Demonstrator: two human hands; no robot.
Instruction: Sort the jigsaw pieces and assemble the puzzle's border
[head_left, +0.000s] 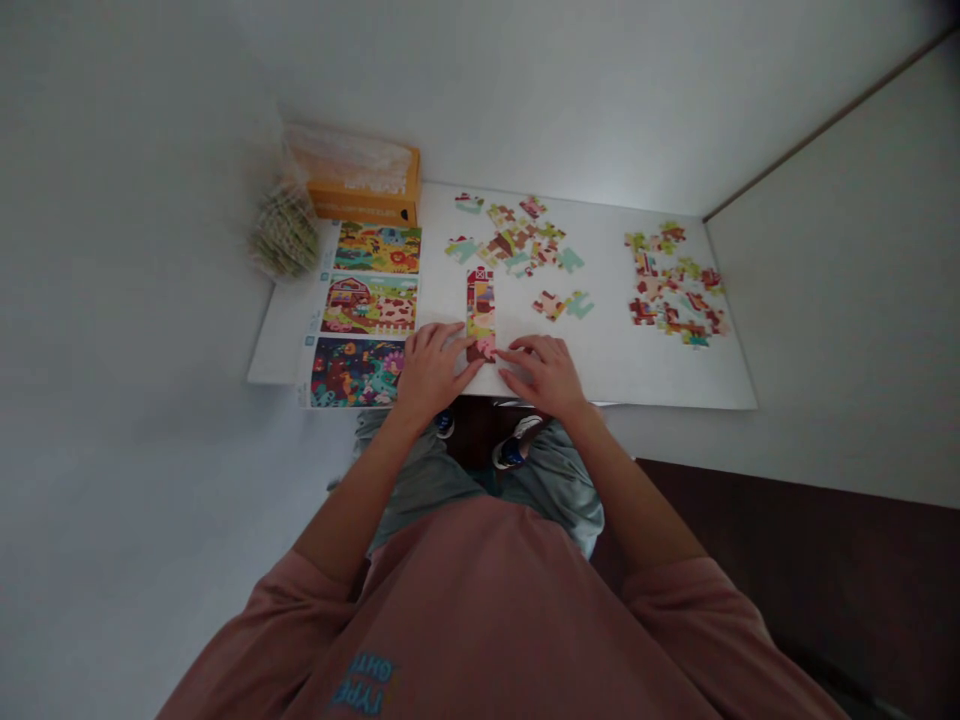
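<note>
The strip (481,310) stands upright in front of me on the table (607,365), near its front edge, its barn roof at the far end and pink at the near end; by my judgement this narrow column is all I have joined, and the work is at an early stage. My left hand (435,365) lies at its lower left, fingers spread, thumb apart; my right hand (547,375) is at its lower right, fingers bent, thumb and forefinger tips beside the edge; whether either pinches the last piece, I cannot tell. Much is left: a cluster (517,240) of pieces lies beyond the strip, a few more (562,305) sit to its right, and a pile (679,295) lies well apart at the far right; the printed sheet (370,305) is to the left, uncovered but for its edge near my left hand.
</note>
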